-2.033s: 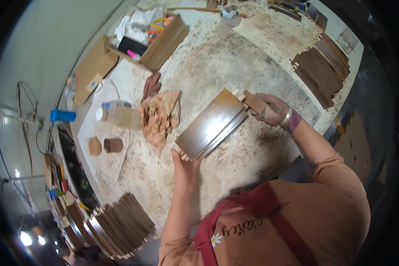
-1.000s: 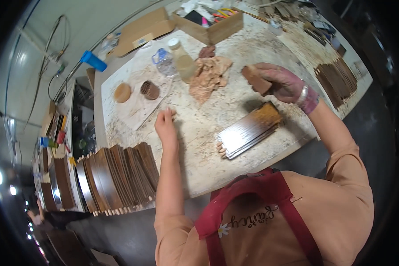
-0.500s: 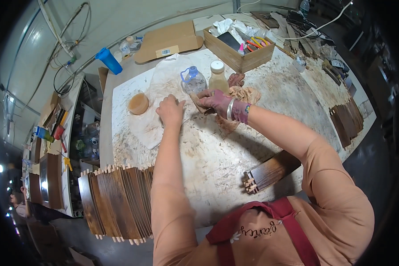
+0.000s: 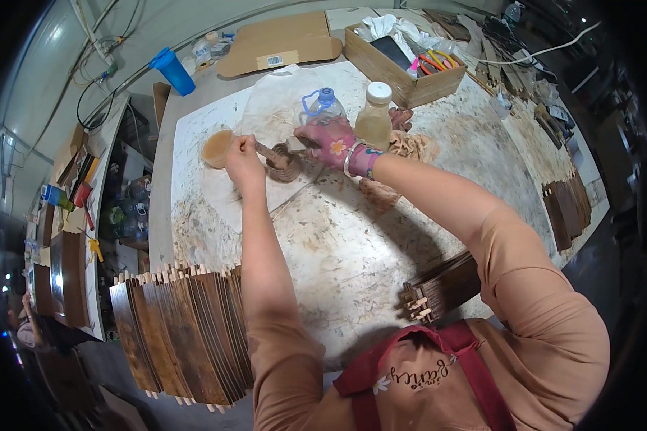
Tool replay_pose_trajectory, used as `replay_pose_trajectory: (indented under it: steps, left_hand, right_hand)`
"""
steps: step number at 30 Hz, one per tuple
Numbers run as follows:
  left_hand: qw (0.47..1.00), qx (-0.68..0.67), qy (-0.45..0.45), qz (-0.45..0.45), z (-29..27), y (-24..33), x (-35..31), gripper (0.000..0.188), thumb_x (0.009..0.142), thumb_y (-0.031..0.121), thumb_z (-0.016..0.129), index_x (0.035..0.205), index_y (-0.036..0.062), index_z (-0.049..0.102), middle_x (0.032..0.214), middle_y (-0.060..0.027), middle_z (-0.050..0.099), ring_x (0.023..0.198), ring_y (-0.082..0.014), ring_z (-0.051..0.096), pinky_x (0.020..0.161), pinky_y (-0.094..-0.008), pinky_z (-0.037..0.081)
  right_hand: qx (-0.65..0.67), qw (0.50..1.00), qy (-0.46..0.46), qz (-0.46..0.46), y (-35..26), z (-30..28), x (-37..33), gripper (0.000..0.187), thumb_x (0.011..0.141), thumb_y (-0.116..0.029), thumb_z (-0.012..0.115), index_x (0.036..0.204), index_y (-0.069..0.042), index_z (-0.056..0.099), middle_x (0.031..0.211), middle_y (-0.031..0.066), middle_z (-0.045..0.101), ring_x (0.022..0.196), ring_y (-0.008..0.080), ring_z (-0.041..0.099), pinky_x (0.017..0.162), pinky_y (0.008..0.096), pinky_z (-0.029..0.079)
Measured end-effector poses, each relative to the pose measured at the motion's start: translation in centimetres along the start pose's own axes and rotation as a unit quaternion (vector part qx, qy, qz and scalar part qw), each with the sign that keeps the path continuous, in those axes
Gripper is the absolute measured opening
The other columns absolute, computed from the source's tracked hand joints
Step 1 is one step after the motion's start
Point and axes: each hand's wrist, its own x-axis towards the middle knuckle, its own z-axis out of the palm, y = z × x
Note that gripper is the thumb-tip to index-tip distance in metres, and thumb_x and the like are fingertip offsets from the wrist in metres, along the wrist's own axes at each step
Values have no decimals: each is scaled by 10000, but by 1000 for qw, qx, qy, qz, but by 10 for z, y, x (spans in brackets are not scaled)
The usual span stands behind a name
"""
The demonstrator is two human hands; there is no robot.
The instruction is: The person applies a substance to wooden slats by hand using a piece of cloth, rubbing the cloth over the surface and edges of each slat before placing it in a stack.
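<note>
The left hand [image 4: 244, 167] seems to pinch a brown strip [image 4: 271, 154] by the cup [image 4: 286, 172], best held steady (whether the gloved right hand [image 4: 331, 142] grips, I can't tell).

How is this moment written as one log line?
left hand: apparently pinching brown coiled strip; gloved right hand: beside strip, hold unclear; pegged wooden slats: stacked lower left

Person's left arm [image 4: 266, 251], bare-forearmed, stretched forward; bare left hand [image 4: 244, 165], fingers curled. Right arm [image 4: 442, 195] angled leftward across; right hand [image 4: 333, 146], purple-gloved, flower-patterned, back upward.
</note>
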Motion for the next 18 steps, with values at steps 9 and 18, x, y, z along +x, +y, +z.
replay_pose_trajectory:
  steps: [9,18]
  left_hand:
    - [998,-55,13,-5,11,-18,25,262,943,236,621,908,-21,656,745,-110,642,673,-203,562,681,-347,456]
    - [996,-86,26,-9,8,-29,34,215,922,190,659,881,-21,658,684,-89,619,626,-180,538,631,-325,451]
  right_hand:
    - [-187,972,-58,-130,5,27,27,413,771,-176,650,1171,-275,620,1162,-26,613,1167,207,538,1087,522,281]
    - [-187,962,47,-193,14,29,28,159,860,-197,552,989,-221,643,951,10,589,1021,171,574,1057,424,334]
